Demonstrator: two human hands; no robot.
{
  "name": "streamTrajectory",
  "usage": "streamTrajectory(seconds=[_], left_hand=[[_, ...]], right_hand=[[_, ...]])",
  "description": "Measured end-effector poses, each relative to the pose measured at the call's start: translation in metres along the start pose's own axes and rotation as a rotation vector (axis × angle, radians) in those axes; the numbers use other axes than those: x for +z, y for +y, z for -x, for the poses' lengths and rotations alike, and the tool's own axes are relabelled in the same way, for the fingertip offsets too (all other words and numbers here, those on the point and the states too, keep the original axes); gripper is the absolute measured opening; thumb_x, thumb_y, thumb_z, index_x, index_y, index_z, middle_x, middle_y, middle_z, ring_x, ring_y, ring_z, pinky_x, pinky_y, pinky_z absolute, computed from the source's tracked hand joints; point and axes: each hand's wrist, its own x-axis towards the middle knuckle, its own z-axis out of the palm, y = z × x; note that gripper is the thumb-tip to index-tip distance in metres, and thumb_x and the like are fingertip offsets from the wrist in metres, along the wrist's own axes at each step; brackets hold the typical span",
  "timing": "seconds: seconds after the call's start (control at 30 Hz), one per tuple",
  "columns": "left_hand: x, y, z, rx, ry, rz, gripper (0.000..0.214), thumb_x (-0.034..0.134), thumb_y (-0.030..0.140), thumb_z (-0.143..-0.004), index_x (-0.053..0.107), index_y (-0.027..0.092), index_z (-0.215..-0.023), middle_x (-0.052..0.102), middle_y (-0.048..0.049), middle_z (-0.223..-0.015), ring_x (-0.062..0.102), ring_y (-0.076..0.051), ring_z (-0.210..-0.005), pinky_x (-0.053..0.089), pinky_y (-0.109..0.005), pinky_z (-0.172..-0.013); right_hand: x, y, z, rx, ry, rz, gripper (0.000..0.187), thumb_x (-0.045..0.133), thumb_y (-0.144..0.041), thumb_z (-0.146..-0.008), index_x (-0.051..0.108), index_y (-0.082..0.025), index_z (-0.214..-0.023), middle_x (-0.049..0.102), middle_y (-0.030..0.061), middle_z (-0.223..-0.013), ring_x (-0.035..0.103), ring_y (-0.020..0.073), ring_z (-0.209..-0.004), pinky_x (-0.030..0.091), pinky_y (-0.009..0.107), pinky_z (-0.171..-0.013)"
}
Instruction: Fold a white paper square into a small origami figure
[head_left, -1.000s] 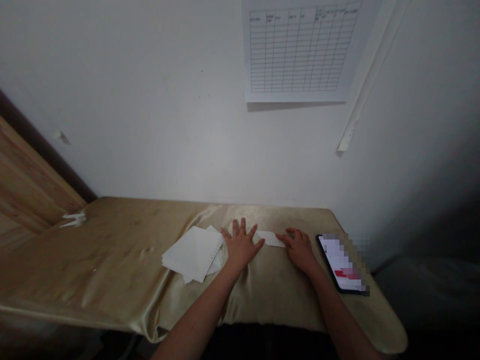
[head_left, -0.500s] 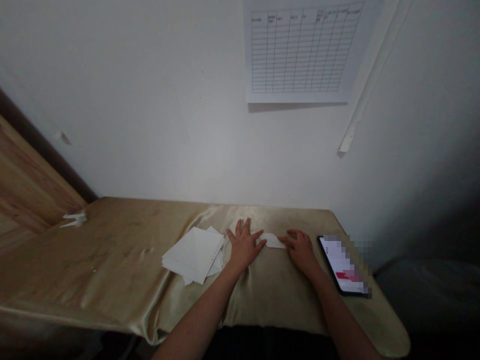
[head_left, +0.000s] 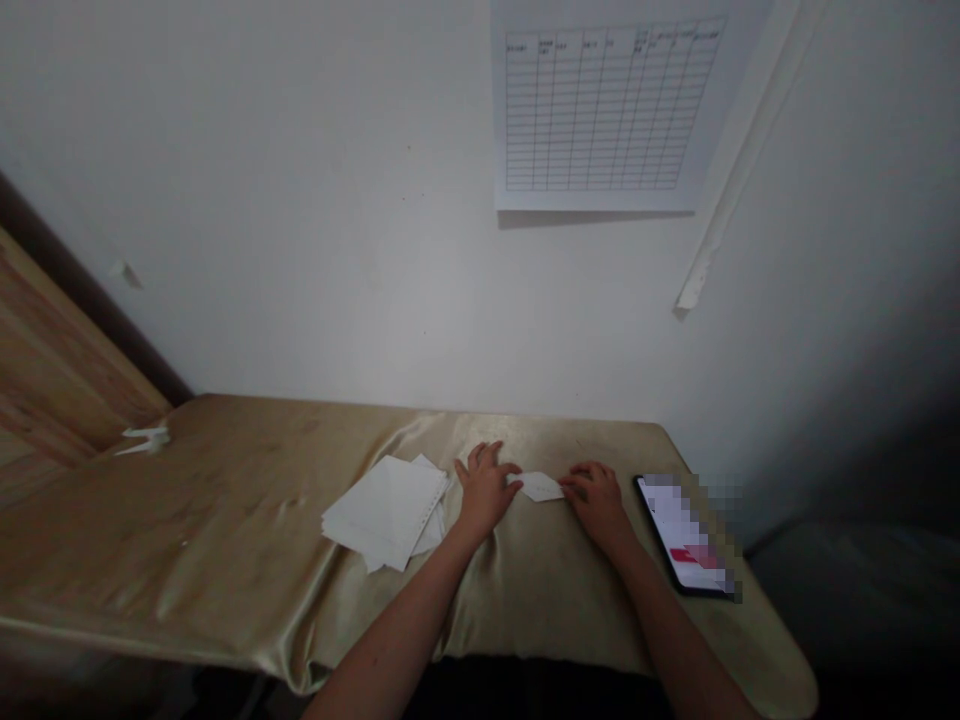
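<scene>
A small folded piece of white paper (head_left: 541, 487) with a row of punched holes lies between my hands on the tabletop. My left hand (head_left: 486, 490) pinches its left end between thumb and index finger, the other fingers spread away. At the opposite end, the thumb and index finger of my right hand (head_left: 596, 492) close on the paper's edge. The paper looks pointed at its lower side; its exact folds are too small to make out. Left of my left hand is a loose stack of white paper sheets (head_left: 386, 510), holes along one edge.
A phone (head_left: 682, 540) with a lit, partly blurred screen lies right of my right hand. Gold satin cloth (head_left: 225, 520) covers the table, wrinkled at the front. White scraps (head_left: 146, 438) lie far left. A printed grid sheet (head_left: 600, 110) hangs on the wall behind.
My left thumb and index finger have drawn closer together at the paper's left end. The paper's outline has changed slightly, and my right hand has shifted only a little.
</scene>
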Motion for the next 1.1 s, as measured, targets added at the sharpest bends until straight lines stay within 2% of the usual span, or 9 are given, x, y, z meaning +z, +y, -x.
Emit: streamTrajectory(seconds=[0.13,0.27,0.47,0.53,0.67,0.8,0.97,1.1], left_hand=[[-0.002,0.003,0.001,-0.006,0.010,0.026,0.016,0.075,0.031,-0.079,0.075,0.034,-0.095,0.044,0.0000,-0.150,0.027,-0.033,-0.142,0.015,-0.067,-0.113],[-0.001,0.004,0.001,-0.008,0.072,0.062,0.008,0.075,0.031,-0.080,0.075,0.030,-0.088,0.049,-0.0004,-0.146,0.032,-0.032,-0.138,0.018,-0.063,-0.113],[0.000,0.004,0.000,0.007,0.166,0.104,0.007,0.073,0.034,-0.082,0.075,0.030,-0.087,0.052,-0.0012,-0.142,0.037,-0.030,-0.134,0.021,-0.059,-0.113],[0.000,0.003,0.000,0.013,0.182,0.107,0.011,0.072,0.036,-0.083,0.075,0.032,-0.093,0.052,-0.0015,-0.142,0.037,-0.029,-0.134,0.021,-0.057,-0.113],[0.001,0.000,0.000,0.020,0.199,0.094,0.032,0.069,0.043,-0.085,0.069,0.037,-0.117,0.052,-0.0028,-0.142,0.037,-0.028,-0.134,0.024,-0.053,-0.114],[0.006,-0.001,0.000,-0.004,0.176,0.066,0.039,0.068,0.046,-0.085,0.068,0.035,-0.122,0.051,-0.0054,-0.143,0.038,-0.029,-0.133,0.025,-0.053,-0.113],[0.009,0.002,0.002,-0.018,0.139,0.061,0.037,0.064,0.047,-0.087,0.068,0.033,-0.122,0.051,-0.0063,-0.143,0.038,-0.030,-0.133,0.024,-0.056,-0.113],[0.007,0.003,0.003,-0.018,0.113,0.040,0.035,0.060,0.050,-0.090,0.070,0.034,-0.119,0.051,-0.0062,-0.143,0.037,-0.031,-0.134,0.022,-0.059,-0.113]], right_hand=[[0.001,0.000,0.000,-0.014,0.013,-0.009,0.019,0.061,-0.034,-0.088,0.077,-0.029,-0.097,0.065,0.0089,-0.112,0.049,0.0283,-0.114,0.040,0.045,-0.100],[0.001,-0.001,-0.001,-0.007,0.018,-0.060,0.014,0.064,-0.032,-0.085,0.076,-0.026,-0.090,0.064,0.0093,-0.112,0.049,0.0285,-0.114,0.040,0.046,-0.100],[0.000,-0.004,0.000,0.011,0.048,-0.134,0.010,0.063,-0.028,-0.083,0.072,-0.023,-0.080,0.064,0.0089,-0.112,0.049,0.0270,-0.113,0.039,0.044,-0.101],[-0.002,-0.006,0.000,0.007,0.072,-0.155,0.011,0.061,-0.028,-0.084,0.070,-0.022,-0.081,0.063,0.0094,-0.112,0.050,0.0264,-0.111,0.040,0.044,-0.100],[-0.006,-0.007,0.000,0.022,0.165,-0.148,0.012,0.057,-0.030,-0.085,0.065,-0.021,-0.083,0.063,0.0100,-0.107,0.052,0.0258,-0.107,0.041,0.043,-0.097],[-0.011,-0.009,0.000,0.020,0.237,-0.080,0.011,0.055,-0.028,-0.085,0.062,-0.020,-0.083,0.063,0.0106,-0.106,0.054,0.0249,-0.104,0.042,0.040,-0.095],[-0.009,-0.016,0.002,-0.072,0.130,-0.027,0.010,0.054,-0.025,-0.085,0.062,-0.021,-0.082,0.066,0.0084,-0.109,0.056,0.0234,-0.108,0.035,0.042,-0.103],[-0.008,-0.021,0.004,-0.098,0.022,-0.004,0.012,0.054,-0.027,-0.088,0.065,-0.022,-0.087,0.070,0.0041,-0.100,0.058,0.0212,-0.103,0.026,0.045,-0.110]])
